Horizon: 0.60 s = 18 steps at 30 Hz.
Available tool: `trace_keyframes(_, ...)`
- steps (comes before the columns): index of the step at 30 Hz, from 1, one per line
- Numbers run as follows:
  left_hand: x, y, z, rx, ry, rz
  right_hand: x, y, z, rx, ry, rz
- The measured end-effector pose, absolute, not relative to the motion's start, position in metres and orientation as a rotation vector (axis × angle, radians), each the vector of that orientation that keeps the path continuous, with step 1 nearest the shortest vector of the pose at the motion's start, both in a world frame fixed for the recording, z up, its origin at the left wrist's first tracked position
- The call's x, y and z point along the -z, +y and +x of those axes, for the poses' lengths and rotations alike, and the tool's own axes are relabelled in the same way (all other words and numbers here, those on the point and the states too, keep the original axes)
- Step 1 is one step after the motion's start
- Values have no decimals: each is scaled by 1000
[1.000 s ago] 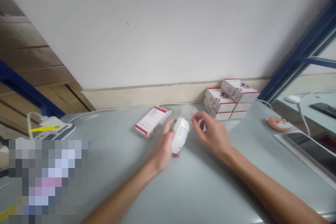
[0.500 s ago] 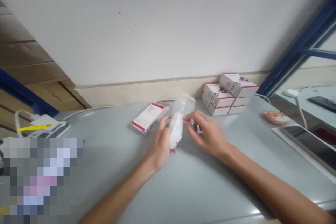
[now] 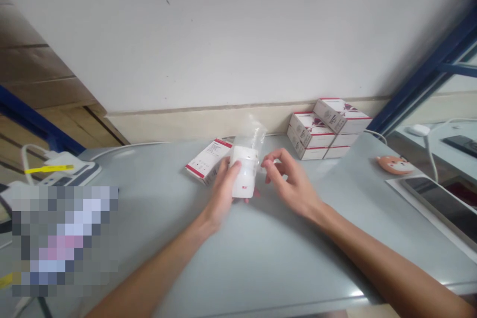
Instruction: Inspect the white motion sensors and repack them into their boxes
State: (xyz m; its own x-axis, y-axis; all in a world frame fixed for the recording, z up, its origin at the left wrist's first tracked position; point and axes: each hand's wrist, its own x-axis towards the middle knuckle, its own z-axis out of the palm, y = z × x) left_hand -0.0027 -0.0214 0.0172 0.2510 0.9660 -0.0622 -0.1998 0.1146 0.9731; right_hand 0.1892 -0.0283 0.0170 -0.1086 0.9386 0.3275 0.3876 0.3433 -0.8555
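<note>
My left hand (image 3: pixel 223 189) is closed around a white rounded plastic device (image 3: pixel 244 174) with a small red mark near its lower end. A clear plastic bag (image 3: pixel 255 134) sticks up from the device's far end, crinkled and see-through. Just right of the device, my right hand (image 3: pixel 288 179) is curled, with thumb and forefinger drawn together. Whatever is in that pinch, if anything, is too small and blurred to name. Behind my left hand a white and red flat box (image 3: pixel 210 159) lies on the grey table (image 3: pixel 238 258).
Several white and red boxes (image 3: pixel 328 129) are stacked by the wall at the back right. Further right lie an orange animal-faced item (image 3: pixel 395 164) and a dark phone (image 3: pixel 439 203) on a white sheet. A power strip (image 3: pixel 74 174) with cables sits at the left.
The device has turned in my left hand, so its broad face and red mark now show. My right hand remains beside it, its fingers slightly more curled.
</note>
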Motion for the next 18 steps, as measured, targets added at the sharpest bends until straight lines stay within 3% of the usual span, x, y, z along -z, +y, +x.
trace_keyframes(5, -15, -24, -2, -1072, 886, 1253, -17, -21, 188, -1073, -1497, -1181)
trace_keyframes(18, -4, -9, -12, -1177, 818, 1515, -11, -10, 205, -735, -1796, -1230)
